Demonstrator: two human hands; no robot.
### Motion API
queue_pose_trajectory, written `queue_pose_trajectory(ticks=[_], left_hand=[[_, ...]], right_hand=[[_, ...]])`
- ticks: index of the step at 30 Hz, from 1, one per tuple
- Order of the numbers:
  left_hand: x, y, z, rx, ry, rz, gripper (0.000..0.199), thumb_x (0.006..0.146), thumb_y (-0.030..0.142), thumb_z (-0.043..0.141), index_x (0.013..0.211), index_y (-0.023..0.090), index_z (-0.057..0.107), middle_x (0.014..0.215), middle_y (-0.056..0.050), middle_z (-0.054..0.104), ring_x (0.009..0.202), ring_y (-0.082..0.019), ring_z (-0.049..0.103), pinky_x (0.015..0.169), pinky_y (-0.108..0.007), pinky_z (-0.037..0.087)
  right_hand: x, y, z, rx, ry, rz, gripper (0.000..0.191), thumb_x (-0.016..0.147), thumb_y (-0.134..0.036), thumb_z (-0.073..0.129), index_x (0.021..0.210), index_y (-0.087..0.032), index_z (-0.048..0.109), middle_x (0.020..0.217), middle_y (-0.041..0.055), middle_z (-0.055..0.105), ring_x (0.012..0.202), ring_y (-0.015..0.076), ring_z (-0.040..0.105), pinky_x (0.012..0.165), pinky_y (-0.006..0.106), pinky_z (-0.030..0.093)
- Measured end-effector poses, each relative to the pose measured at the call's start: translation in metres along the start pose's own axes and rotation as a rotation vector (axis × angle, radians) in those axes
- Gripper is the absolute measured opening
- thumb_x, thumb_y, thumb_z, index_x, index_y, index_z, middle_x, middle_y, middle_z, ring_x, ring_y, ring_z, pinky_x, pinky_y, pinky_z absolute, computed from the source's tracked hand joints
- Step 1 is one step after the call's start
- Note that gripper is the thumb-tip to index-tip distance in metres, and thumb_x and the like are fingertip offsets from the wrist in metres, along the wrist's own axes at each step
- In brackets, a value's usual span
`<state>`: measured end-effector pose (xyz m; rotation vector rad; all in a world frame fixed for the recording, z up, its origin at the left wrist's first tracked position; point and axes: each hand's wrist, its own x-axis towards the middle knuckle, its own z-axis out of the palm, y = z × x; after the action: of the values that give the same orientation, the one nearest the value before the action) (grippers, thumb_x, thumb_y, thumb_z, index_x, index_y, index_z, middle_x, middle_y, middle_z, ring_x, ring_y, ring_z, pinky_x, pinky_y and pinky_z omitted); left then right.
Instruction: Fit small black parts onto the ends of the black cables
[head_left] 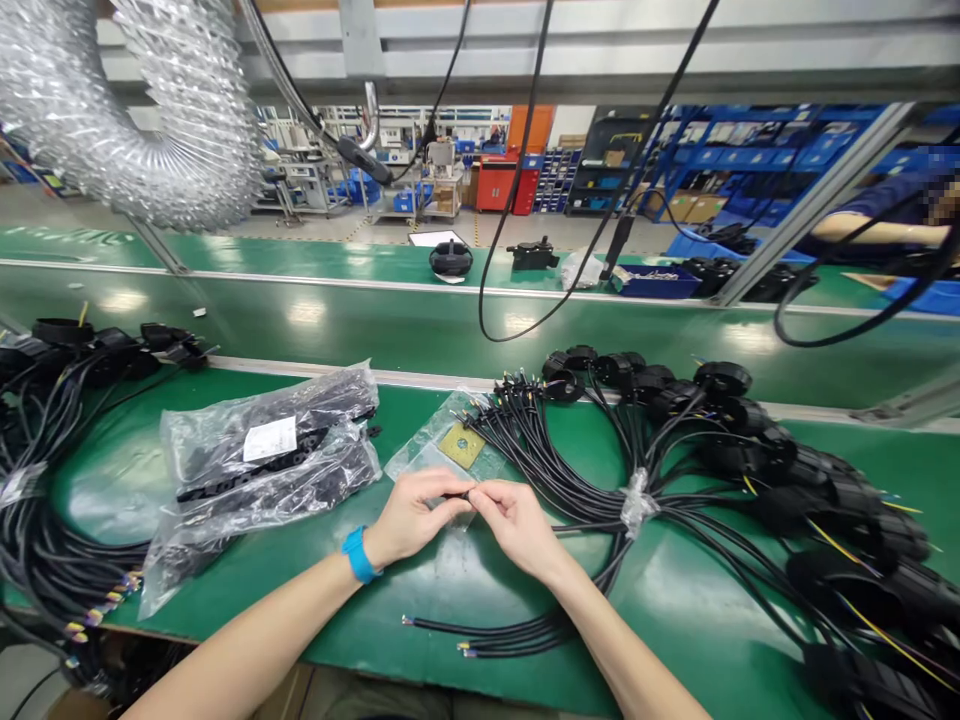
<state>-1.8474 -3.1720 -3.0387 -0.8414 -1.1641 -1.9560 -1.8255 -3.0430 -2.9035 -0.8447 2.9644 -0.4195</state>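
My left hand [411, 517], with a blue wristband [361, 556] at its wrist, pinches a small dark piece [456, 494] between thumb and fingers. Fingertips of my right hand [517, 527] close on the right end of that piece, and the two hands meet there. A black cable emerges beside my right hand and runs to the tied cable bundle [555, 460]; whether that hand holds it is hidden. Just beyond the hands lies a clear plastic bag [420, 440] with a yellowish square sheet [461, 446]. Several cable ends [480, 648] stretch below the hands.
A clear bag of black parts [262, 480] lies left on the green bench [427, 590]. Another cable bundle [45, 530] sits farther left. Black ring-shaped housings [825, 490] crowd the right side. Black cables [491, 250] hang overhead; a person's arm [877, 225] shows beyond the frame post.
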Motion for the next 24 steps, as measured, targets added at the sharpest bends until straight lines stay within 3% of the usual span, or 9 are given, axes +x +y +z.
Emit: queue_pose_trajectory(ticks=[3, 6, 8, 11, 14, 16, 24], left_hand=[[0.001, 0.000, -0.001, 0.047, 0.011, 0.026, 0.024, 0.085, 0.016, 0.064, 0.108, 0.020, 0.070, 0.096, -0.002, 0.066, 0.087, -0.009, 0.061, 0.080, -0.022, 0.049], [0.005, 0.003, -0.007, 0.040, 0.039, 0.025, 0.029, 0.084, 0.017, 0.065, 0.112, 0.022, 0.068, 0.103, -0.003, 0.065, 0.096, -0.012, 0.060, 0.088, -0.025, 0.049], [0.009, 0.005, -0.011, -0.090, 0.031, -0.051, 0.049, 0.079, 0.019, 0.071, 0.126, 0.023, 0.060, 0.113, -0.005, 0.061, 0.101, -0.015, 0.059, 0.093, -0.030, 0.049], [0.012, 0.005, -0.014, -0.389, 0.037, -0.303, 0.070, 0.077, 0.026, 0.074, 0.140, 0.015, 0.043, 0.118, -0.012, 0.057, 0.093, -0.015, 0.062, 0.087, -0.032, 0.052], [0.013, 0.002, -0.014, -0.508, 0.004, -0.531, 0.058, 0.080, 0.032, 0.071, 0.126, 0.003, 0.050, 0.096, -0.015, 0.064, 0.077, -0.016, 0.064, 0.076, -0.031, 0.053], [0.013, 0.001, -0.013, -0.552, -0.024, -0.601, 0.054, 0.078, 0.033, 0.073, 0.117, 0.001, 0.054, 0.087, -0.014, 0.065, 0.072, -0.017, 0.064, 0.073, -0.031, 0.053], [0.011, 0.002, -0.008, -0.668, 0.032, -0.582, 0.055, 0.073, 0.026, 0.078, 0.118, 0.004, 0.055, 0.090, -0.011, 0.064, 0.078, -0.013, 0.063, 0.079, -0.028, 0.052]], right_hand=[[0.001, -0.002, 0.001, -0.028, 0.032, -0.022, 0.039, 0.097, -0.040, 0.044, 0.078, -0.011, 0.063, 0.073, 0.0039, 0.057, 0.068, 0.0110, 0.047, 0.061, 0.024, 0.033], [0.002, -0.009, 0.003, -0.161, 0.182, -0.122, 0.030, 0.096, -0.034, 0.048, 0.083, -0.015, 0.066, 0.074, 0.0021, 0.057, 0.067, 0.0092, 0.048, 0.063, 0.023, 0.034], [0.002, -0.012, 0.004, -0.283, 0.296, -0.218, 0.022, 0.095, -0.029, 0.051, 0.089, -0.016, 0.067, 0.074, 0.0020, 0.055, 0.065, 0.0084, 0.047, 0.063, 0.023, 0.033], [0.002, -0.013, 0.005, -0.431, 0.375, -0.340, 0.015, 0.093, -0.023, 0.053, 0.094, -0.015, 0.066, 0.075, 0.0028, 0.055, 0.065, 0.0086, 0.047, 0.062, 0.024, 0.033], [0.002, -0.010, 0.005, -0.527, 0.383, -0.407, 0.011, 0.092, -0.019, 0.055, 0.095, -0.014, 0.065, 0.075, 0.0028, 0.054, 0.067, 0.0091, 0.048, 0.063, 0.025, 0.033], [0.002, -0.008, 0.005, -0.577, 0.381, -0.418, 0.012, 0.092, -0.019, 0.054, 0.097, -0.014, 0.065, 0.075, 0.0030, 0.054, 0.067, 0.0095, 0.048, 0.063, 0.025, 0.033], [0.000, -0.007, 0.008, -0.544, 0.346, -0.393, 0.011, 0.091, -0.018, 0.055, 0.092, -0.012, 0.064, 0.069, 0.0026, 0.054, 0.059, 0.0086, 0.046, 0.058, 0.025, 0.033]])
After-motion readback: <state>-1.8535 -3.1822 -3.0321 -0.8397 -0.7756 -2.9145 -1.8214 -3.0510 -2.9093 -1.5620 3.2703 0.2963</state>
